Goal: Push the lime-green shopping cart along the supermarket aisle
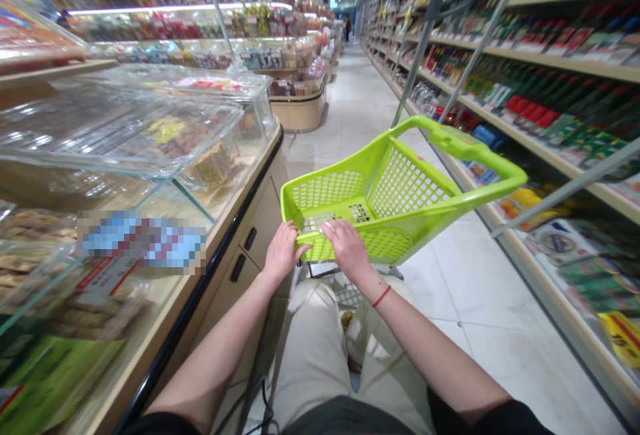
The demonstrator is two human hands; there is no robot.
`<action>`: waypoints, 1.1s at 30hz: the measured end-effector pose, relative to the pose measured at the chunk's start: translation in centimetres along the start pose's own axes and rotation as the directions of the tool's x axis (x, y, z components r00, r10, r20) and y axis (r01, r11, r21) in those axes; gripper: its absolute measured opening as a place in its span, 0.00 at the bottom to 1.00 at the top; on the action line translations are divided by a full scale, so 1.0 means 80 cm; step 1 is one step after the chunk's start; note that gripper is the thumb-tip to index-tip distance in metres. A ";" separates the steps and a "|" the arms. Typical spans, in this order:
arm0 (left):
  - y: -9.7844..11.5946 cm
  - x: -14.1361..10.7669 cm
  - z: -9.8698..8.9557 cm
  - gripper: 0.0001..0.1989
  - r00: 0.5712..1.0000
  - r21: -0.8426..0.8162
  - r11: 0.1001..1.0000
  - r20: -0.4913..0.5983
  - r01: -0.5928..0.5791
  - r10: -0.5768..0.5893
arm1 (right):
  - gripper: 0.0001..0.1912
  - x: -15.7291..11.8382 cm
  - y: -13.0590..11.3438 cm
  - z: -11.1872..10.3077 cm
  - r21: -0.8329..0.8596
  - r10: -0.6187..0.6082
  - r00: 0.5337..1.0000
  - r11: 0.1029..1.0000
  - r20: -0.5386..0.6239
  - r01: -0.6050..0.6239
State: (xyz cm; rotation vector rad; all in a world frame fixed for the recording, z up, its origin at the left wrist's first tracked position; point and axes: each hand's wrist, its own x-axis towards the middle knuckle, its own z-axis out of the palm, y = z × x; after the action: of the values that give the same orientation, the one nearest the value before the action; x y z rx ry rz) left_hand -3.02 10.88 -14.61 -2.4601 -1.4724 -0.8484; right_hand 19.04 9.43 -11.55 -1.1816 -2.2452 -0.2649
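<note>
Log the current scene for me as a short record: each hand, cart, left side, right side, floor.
left hand: on cart rim, near a corner
right hand: on same rim, red cord at wrist
cart: green, handle at end away from hands
left side: counter with clear boxes
right side: stocked shelves
floor: pale tiles

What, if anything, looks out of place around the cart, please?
The green cart looks turned around: the left hand and right hand hold its near end, while its handle sits at the far end. Nothing looks spilled.
</note>
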 end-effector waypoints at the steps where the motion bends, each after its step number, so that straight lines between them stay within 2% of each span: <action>1: 0.000 0.000 -0.001 0.13 1.000 0.006 1.000 0.005 -0.004 0.004 | 0.21 -0.003 0.008 -0.004 -0.012 0.029 1.000 0.999 -0.008 -0.029; 3: 0.002 0.001 -0.002 0.14 1.000 0.019 1.000 0.011 -0.023 0.023 | 0.21 -0.007 0.015 -0.008 -0.031 0.074 0.997 0.997 -0.023 -0.075; 6: 0.007 -0.001 0.000 0.15 0.999 0.032 0.998 0.001 -0.045 0.045 | 0.21 -0.002 0.007 -0.005 -0.033 0.098 0.995 0.995 -0.017 -0.099; 12: 0.009 -0.006 0.006 0.16 0.999 0.031 0.999 -0.026 -0.045 0.046 | 0.20 0.021 -0.045 0.012 0.004 -0.016 0.999 1.000 0.043 0.016; 15: 0.007 -0.008 0.008 0.15 0.999 0.031 0.999 -0.032 -0.040 0.041 | 0.20 0.023 -0.054 0.014 0.009 -0.038 0.999 0.999 0.034 0.038; 20: 0.008 -0.008 0.007 0.12 0.999 0.027 0.999 -0.033 -0.035 0.036 | 0.20 0.008 -0.028 0.006 0.036 -0.043 0.999 0.998 0.025 0.042; 23: 0.008 -0.008 0.006 0.12 0.999 0.022 0.999 -0.033 -0.033 0.033 | 0.21 -0.004 -0.006 -0.002 0.002 0.030 1.000 1.000 -0.008 -0.030; 26: 0.009 -0.007 0.006 0.13 0.999 0.009 1.000 -0.030 -0.026 0.026 | 0.22 -0.011 0.004 -0.004 -0.025 0.105 0.993 0.994 -0.045 -0.106; 28: 0.009 -0.007 0.008 0.13 0.999 0.011 1.000 -0.035 -0.022 0.022 | 0.23 -0.009 -0.003 0.000 -0.027 0.112 0.992 0.993 -0.058 -0.113; 33: 0.007 -0.009 0.014 0.12 0.998 0.009 1.000 -0.060 -0.023 0.023 | 0.21 0.014 -0.049 0.017 0.014 -0.018 1.000 1.000 -0.012 0.018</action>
State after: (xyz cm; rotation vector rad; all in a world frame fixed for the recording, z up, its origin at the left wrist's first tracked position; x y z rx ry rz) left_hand -2.34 10.46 -15.82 -2.4186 -1.4217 -0.9026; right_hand 14.85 8.51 -11.65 -1.1500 -2.2444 -0.2619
